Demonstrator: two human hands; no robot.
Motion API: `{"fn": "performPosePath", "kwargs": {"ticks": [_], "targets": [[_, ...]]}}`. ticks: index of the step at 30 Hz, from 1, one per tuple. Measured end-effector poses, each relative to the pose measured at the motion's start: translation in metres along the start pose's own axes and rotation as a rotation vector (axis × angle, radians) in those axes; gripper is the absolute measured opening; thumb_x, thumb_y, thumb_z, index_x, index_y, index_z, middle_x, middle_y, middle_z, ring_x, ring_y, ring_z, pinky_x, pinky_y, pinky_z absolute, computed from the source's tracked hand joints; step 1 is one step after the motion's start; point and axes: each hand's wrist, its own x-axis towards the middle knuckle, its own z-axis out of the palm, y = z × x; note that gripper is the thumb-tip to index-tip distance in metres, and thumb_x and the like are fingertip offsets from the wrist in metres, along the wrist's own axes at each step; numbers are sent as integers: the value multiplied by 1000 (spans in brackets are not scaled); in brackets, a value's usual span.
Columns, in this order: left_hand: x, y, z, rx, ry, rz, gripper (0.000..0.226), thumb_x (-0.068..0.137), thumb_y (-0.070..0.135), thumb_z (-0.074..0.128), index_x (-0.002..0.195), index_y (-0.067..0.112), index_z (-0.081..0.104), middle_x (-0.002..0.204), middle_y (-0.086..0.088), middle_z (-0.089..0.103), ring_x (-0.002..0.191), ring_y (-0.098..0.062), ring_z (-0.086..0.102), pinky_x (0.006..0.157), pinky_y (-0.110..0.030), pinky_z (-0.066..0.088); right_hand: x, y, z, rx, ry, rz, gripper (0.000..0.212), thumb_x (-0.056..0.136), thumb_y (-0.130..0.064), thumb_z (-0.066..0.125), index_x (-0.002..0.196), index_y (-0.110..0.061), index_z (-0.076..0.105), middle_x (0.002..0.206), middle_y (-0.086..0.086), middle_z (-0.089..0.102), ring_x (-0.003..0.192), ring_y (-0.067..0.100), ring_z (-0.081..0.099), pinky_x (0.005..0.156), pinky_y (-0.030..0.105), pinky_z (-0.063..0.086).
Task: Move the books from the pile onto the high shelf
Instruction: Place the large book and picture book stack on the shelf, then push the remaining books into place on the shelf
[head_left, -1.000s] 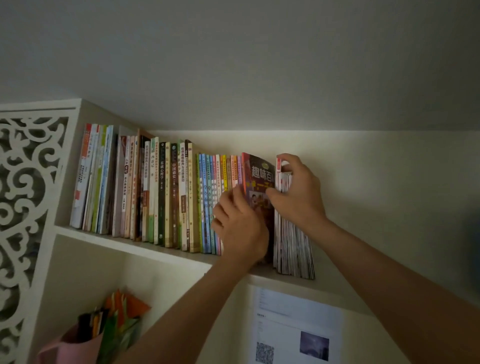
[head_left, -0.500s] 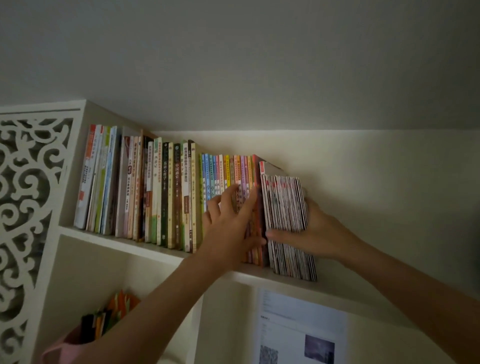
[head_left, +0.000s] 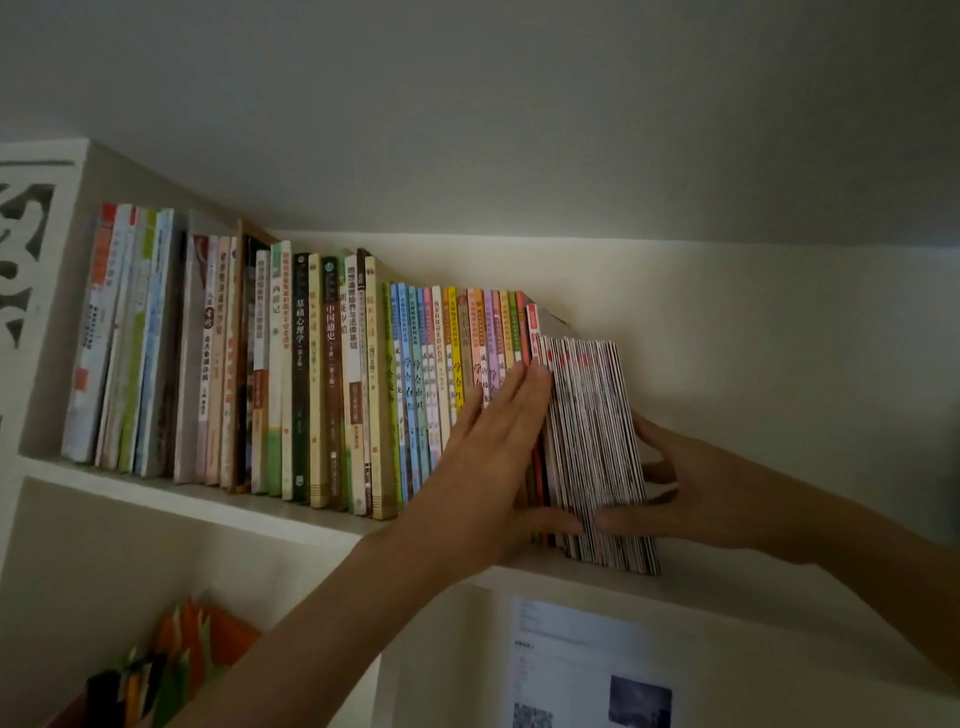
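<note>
A long row of upright books (head_left: 332, 374) fills the high white shelf (head_left: 218, 501), running from the left wall to a bundle of several thin booklets (head_left: 597, 431) at its right end. My left hand (head_left: 488, 462) lies flat with straight fingers against the spines of the colourful books just left of the bundle, thumb under the bundle's lower edge. From the right, my right hand (head_left: 691, 493) cups the bundle, fingers spread on its outer face and thumb along its bottom edge. The pile the books come from is out of view.
To the right of the booklets the shelf board (head_left: 779, 597) is bare up to the cream wall. A carved white side panel (head_left: 26, 249) bounds the shelf on the left. Below hang a printed sheet (head_left: 587, 670) and a holder with orange and green items (head_left: 171, 660).
The dark red book my left hand held a second ago now stands in the row. Both hands went from gripping to pressing flat; the booklets are squared up against the row.
</note>
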Motion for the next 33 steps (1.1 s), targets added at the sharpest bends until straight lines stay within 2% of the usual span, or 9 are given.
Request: {"fn": "performPosePath", "kwargs": {"ticks": [4,6,8,10,12,16,21,29,33], "targets": [[-2,2,3,-17,82,5,119,71,62,65,146,24,-20,136,27,-43,128,5,-40,109,-28,-23,5,8,8,-126,126,69,117,53,-56,81,147,-51,11,128,-26,53,112,-1,56,83,12,51],[-3,5,-1,-5,91,-10,120,72,58,67,147,24,-19,147,17,-36,136,-3,-35,113,-32,-18,1,6,9,-58,142,118,117,51,-55,80,146,-52,12,124,-28,50,117,2,53,75,10,52],[1,9,-5,11,93,15,120,73,53,70,148,20,-19,153,7,-32,140,-9,-31,115,-31,-15,-3,-3,6,97,145,168,114,50,-52,81,143,-58,15,131,-20,50,120,5,51,76,27,59],[7,14,-8,44,55,76,119,75,50,71,147,17,-18,153,3,-31,141,-11,-30,115,-30,-16,2,-15,-4,124,192,160,111,51,-56,81,138,-66,13,152,-7,33,130,14,45,76,45,59],[9,13,-7,67,12,95,118,76,50,70,145,17,-20,152,4,-32,140,-9,-31,114,-27,-16,12,-29,-12,136,214,104,100,58,-56,79,136,-68,16,154,-13,24,132,17,41,74,52,59],[8,9,-5,165,-6,73,116,77,63,59,149,12,-17,154,-2,-30,143,-14,-27,117,-34,-10,23,-42,-8,76,167,36,72,66,-55,72,130,-56,37,137,-21,45,103,6,60,64,48,60],[5,15,-11,159,-8,6,121,76,64,62,149,13,-20,155,-2,-30,144,-13,-25,119,-49,-7,24,-44,-20,52,85,59,77,65,-55,77,130,-59,35,136,-19,45,115,15,55,72,54,58],[2,17,-18,438,11,-59,116,75,78,47,151,12,-11,158,-4,-21,146,-21,-19,116,-51,-14,35,-44,-16,-10,147,-70,70,71,-39,79,132,-42,43,121,-14,60,106,5,61,64,17,53],[-6,3,-29,230,-26,-77,114,78,70,54,150,20,-18,156,4,-28,142,-19,-28,116,-46,-15,38,-61,-19,-212,179,-99,87,66,-48,78,141,-34,35,132,-17,48,116,3,49,85,13,40]]}}
